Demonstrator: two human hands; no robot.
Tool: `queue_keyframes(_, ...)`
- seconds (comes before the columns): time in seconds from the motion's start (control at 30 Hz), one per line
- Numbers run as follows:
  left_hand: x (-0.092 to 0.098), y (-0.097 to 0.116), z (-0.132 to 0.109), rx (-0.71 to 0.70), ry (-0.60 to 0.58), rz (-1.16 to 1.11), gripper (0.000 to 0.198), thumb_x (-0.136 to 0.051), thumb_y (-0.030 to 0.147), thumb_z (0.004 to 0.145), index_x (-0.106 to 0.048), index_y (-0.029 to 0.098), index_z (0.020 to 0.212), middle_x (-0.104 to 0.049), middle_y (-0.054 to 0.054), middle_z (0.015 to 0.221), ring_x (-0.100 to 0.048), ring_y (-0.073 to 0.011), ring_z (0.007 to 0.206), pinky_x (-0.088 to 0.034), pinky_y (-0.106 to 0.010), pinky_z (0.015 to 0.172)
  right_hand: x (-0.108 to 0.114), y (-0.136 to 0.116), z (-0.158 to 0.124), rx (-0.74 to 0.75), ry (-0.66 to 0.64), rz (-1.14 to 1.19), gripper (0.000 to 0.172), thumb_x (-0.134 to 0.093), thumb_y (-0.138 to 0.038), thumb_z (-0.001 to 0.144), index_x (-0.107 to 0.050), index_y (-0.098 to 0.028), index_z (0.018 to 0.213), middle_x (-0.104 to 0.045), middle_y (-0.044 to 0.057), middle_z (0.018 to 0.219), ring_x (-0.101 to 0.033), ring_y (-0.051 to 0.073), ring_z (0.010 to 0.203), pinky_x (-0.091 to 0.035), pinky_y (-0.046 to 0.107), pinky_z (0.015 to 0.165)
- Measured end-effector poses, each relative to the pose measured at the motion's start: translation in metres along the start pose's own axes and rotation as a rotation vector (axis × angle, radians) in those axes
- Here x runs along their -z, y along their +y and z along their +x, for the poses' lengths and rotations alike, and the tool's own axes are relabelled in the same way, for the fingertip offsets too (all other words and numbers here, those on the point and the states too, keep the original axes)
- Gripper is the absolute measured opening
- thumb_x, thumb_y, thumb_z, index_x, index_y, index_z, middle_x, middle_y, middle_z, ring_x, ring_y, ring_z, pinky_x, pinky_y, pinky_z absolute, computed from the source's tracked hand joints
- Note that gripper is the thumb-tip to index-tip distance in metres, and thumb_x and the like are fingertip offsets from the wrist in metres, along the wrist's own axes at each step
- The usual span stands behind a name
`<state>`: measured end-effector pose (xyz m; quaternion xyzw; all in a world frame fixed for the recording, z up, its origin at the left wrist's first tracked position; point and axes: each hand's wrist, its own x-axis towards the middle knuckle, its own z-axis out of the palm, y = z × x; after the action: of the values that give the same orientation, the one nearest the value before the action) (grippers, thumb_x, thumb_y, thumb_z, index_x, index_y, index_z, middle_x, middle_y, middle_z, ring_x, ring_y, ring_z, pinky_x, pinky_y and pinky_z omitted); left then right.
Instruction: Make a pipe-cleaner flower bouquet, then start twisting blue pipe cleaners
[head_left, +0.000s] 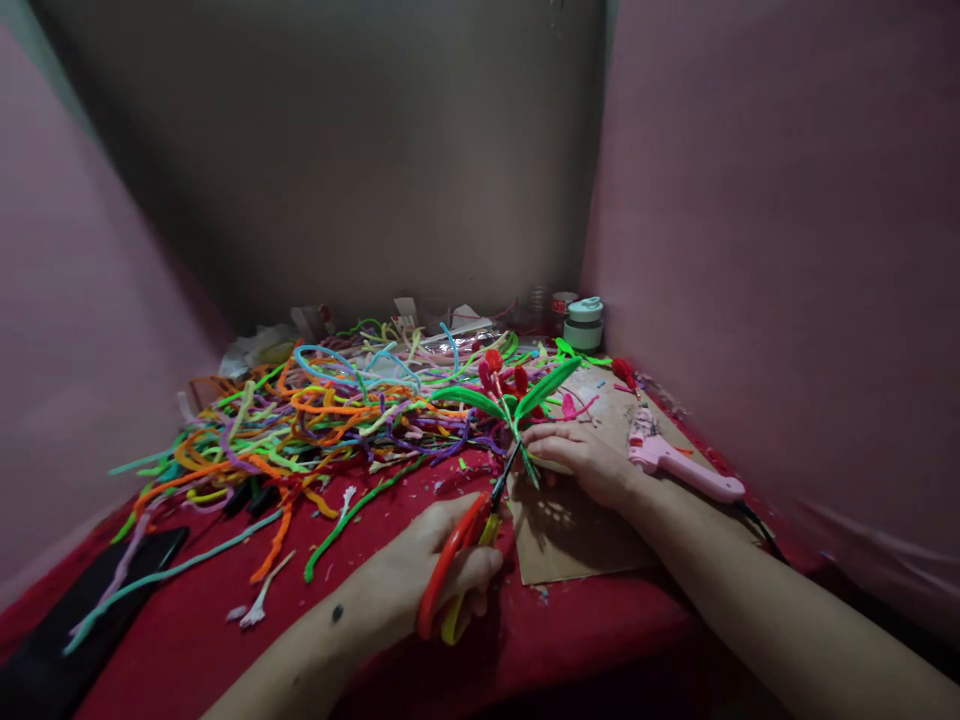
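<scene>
My left hand point(435, 560) is closed around the red and yellow handles of a pair of scissors point(469, 545), whose blades point up toward a green stem. My right hand point(581, 455) lies on a brown cardboard sheet point(570, 535) and pinches the base of a pipe-cleaner flower point(517, 395) with green leaves and red petals. The scissor tips meet the stem just left of my right fingers.
A big tangle of coloured pipe cleaners point(315, 420) covers the red cloth point(375, 650) to the left. A pink glue gun point(679, 465) lies right of my right hand. A black flat object point(90, 610) lies at the left. Small jars point(583, 322) stand at the back by pink walls.
</scene>
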<state>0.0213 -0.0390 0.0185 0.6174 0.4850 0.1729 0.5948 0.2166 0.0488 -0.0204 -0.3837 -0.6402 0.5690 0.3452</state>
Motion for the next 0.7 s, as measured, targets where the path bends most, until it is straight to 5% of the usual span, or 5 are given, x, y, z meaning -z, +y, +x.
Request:
queue_keyframes(0.23,-0.010,0.007,0.001,-0.170,0.056,0.057,0.020,-0.051,0.035,0.082,-0.057,0.018,0.089,-0.061,-0.001,0.084,-0.050,-0.0134,0.073,-0.042,-0.022,0.068,-0.003,-0.006,-0.003,0.037,0.001,-0.093,0.024,-0.048,-0.025,0.071,-0.049,-0.017,0.048,-0.051,-0.001,0.051,-0.041,0.009,0.048,-0.033,0.022,0.048)
queue_keyframes(0.53,-0.009,-0.005,0.006,-0.137,0.143,0.131,0.023,-0.049,0.039,0.083,-0.053,0.017,0.085,-0.050,0.003,0.072,-0.041,-0.0101,0.064,-0.037,-0.020,0.060,-0.007,-0.007,-0.002,0.020,0.018,-0.045,0.018,-0.048,-0.022,0.069,-0.057,-0.016,0.055,-0.054,-0.001,0.056,-0.045,0.010,0.052,-0.033,0.022,0.049)
queue_keyframes(0.7,0.004,-0.002,-0.005,-0.126,0.118,0.253,0.028,-0.048,0.044,0.082,-0.055,0.018,0.088,-0.057,0.001,0.079,-0.047,-0.0118,0.066,-0.037,-0.019,0.058,-0.008,-0.008,-0.004,0.005,0.026,-0.035,0.020,-0.048,-0.022,0.069,-0.067,-0.017,0.065,-0.062,0.001,0.066,-0.051,0.012,0.058,-0.035,0.022,0.051)
